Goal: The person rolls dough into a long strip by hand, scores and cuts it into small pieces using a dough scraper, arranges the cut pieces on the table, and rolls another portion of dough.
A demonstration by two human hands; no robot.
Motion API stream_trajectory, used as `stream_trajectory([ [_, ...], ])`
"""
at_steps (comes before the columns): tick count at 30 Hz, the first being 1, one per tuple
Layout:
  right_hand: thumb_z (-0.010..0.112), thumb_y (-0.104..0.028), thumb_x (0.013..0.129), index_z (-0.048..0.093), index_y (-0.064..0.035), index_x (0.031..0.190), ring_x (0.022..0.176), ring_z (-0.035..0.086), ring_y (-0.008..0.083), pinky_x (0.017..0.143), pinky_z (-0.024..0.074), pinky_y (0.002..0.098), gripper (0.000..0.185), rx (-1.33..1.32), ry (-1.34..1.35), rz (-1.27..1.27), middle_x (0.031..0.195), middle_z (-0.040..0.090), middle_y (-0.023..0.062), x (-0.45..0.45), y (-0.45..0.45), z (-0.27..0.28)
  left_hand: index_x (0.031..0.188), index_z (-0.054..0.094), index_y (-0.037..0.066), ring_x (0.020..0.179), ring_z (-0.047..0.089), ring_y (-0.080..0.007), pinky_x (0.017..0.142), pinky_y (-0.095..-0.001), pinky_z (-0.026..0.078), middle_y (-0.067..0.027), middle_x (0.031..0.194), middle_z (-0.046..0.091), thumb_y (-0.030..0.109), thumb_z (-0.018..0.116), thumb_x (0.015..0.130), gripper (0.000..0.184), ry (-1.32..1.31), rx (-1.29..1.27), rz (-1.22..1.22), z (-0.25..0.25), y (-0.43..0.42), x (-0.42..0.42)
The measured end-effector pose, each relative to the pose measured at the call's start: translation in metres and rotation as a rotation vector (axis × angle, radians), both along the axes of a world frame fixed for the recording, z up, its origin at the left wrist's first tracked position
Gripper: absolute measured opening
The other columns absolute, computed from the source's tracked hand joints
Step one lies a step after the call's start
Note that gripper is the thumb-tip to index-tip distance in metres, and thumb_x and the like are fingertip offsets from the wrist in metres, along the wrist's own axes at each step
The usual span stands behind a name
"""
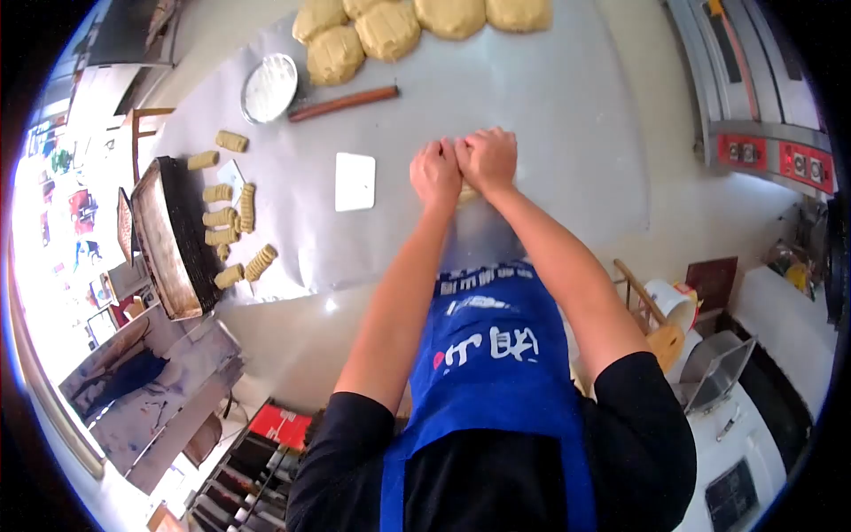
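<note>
My left hand and my right hand are side by side near the front edge of the metal table, touching at the thumbs. Both have curled fingers and press down on a piece of pale dough, which shows only as a strip between and below my wrists. Most of that dough is hidden under my hands. To the left of them lies a white dough scraper. Farther up rests a wooden rolling pin, beside a round bowl of white flour.
Several large dough lumps sit at the table's far side. At the left, several ridged dough pieces lie around a second scraper, near a dark baking tray. An oven with red control panels stands at the right.
</note>
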State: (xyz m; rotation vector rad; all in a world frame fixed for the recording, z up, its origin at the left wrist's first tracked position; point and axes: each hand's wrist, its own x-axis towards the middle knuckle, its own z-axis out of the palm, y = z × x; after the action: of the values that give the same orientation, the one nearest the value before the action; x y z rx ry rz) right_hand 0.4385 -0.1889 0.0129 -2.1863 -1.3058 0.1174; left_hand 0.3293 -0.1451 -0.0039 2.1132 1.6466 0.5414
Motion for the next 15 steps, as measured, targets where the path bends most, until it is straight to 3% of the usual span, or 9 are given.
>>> stream_trajectory([
  [3,0.066,-0.029,0.094,0.075,-0.0116,0.069,0.088,0.066,0.0290,0.084,0.0447,0.0468,0.032,-0.155,-0.049,0.112,0.080,0.074,0.0043,0.013,0.027,0.005,0.086,0.075,0.007,0.091,0.067,-0.0360,0.088,-0.0484,0.050,-0.0129,0.090,0.073,0.026,0.064,0.100,0.026,-0.002,-0.214,0.028,0.022,0.029,0.012],
  [4,0.064,-0.031,0.098,0.080,-0.0117,0.092,0.098,0.066,0.0307,0.090,0.0449,0.0473,0.025,-0.376,0.017,0.181,0.101,0.076,0.0072,0.018,0.030,0.011,0.091,0.078,0.008,0.097,0.068,-0.0359,0.092,-0.0499,0.050,-0.0120,0.093,0.075,0.025,0.064,0.100,0.024,-0.001,-0.364,0.022,0.028,0.032,0.009],
  [5,0.064,-0.031,0.098,0.080,-0.0117,0.092,0.098,0.066,0.0307,0.090,0.0449,0.0473,0.025,-0.370,0.011,0.185,0.101,0.076,0.0072,0.015,0.025,0.013,0.091,0.078,0.008,0.097,0.068,-0.0359,0.092,-0.0499,0.050,-0.0120,0.093,0.075,0.025,0.064,0.100,0.024,-0.006,-0.358,0.026,0.029,0.027,0.005],
  [7,0.063,-0.036,0.101,0.073,-0.0139,0.128,0.116,0.062,0.0339,0.101,0.0430,0.0493,0.036,0.245,-0.052,0.108,0.132,0.068,0.0096,-0.004,-0.011,0.010,0.100,0.081,0.011,0.109,0.069,-0.0339,0.101,-0.0536,0.046,-0.0081,0.103,0.078,0.025,0.067,0.099,0.020,-0.191,0.188,-0.096,0.037,-0.004,-0.017],
  [8,0.063,-0.039,0.102,0.056,-0.0135,0.149,0.129,0.055,0.0358,0.108,0.0396,0.0506,0.054,0.163,-0.110,0.206,0.152,0.055,0.0125,-0.011,-0.038,0.011,0.100,0.081,0.011,0.109,0.069,-0.0339,0.101,-0.0536,0.046,-0.0081,0.103,0.078,0.025,0.067,0.099,0.020,-0.176,0.164,-0.076,0.041,-0.023,-0.030],
  [11,0.064,-0.038,0.101,0.058,-0.0118,0.149,0.131,0.054,0.0324,0.110,0.0388,0.0506,0.055,0.132,-0.250,0.228,0.149,0.058,0.0135,-0.025,-0.102,0.014,0.103,0.082,0.011,0.115,0.067,-0.0323,0.107,-0.0518,0.043,-0.0080,0.110,0.079,0.025,0.067,0.099,0.020,0.090,0.588,-0.329,0.060,-0.057,-0.060],
  [13,0.063,-0.038,0.103,0.059,-0.0112,0.148,0.130,0.056,0.0320,0.111,0.0377,0.0517,0.053,0.144,-0.165,0.297,0.146,0.060,0.0136,-0.016,-0.120,0.024,0.105,0.080,0.009,0.104,0.066,-0.0320,0.100,-0.0560,0.043,-0.0091,0.107,0.077,0.026,0.069,0.099,0.021,-0.262,0.220,-0.439,0.067,-0.062,-0.073],
  [14,0.061,-0.037,0.104,0.060,-0.0106,0.147,0.129,0.057,0.0316,0.113,0.0367,0.0527,0.051,0.154,-0.080,0.357,0.144,0.062,0.0137,-0.013,-0.125,0.028,0.100,0.079,0.007,0.098,0.065,-0.0319,0.097,-0.0540,0.044,-0.0099,0.102,0.077,0.029,0.068,0.101,0.024,-0.068,-0.163,-0.341,0.073,-0.051,-0.077],
  [15,0.061,-0.037,0.104,0.060,-0.0106,0.147,0.129,0.057,0.0316,0.113,0.0367,0.0527,0.051,0.141,-0.076,0.360,0.144,0.062,0.0137,-0.013,-0.123,0.030,0.100,0.079,0.007,0.098,0.065,-0.0319,0.097,-0.0540,0.044,-0.0099,0.102,0.077,0.029,0.068,0.101,0.024,-0.070,-0.177,-0.339,0.064,-0.044,-0.069],
])
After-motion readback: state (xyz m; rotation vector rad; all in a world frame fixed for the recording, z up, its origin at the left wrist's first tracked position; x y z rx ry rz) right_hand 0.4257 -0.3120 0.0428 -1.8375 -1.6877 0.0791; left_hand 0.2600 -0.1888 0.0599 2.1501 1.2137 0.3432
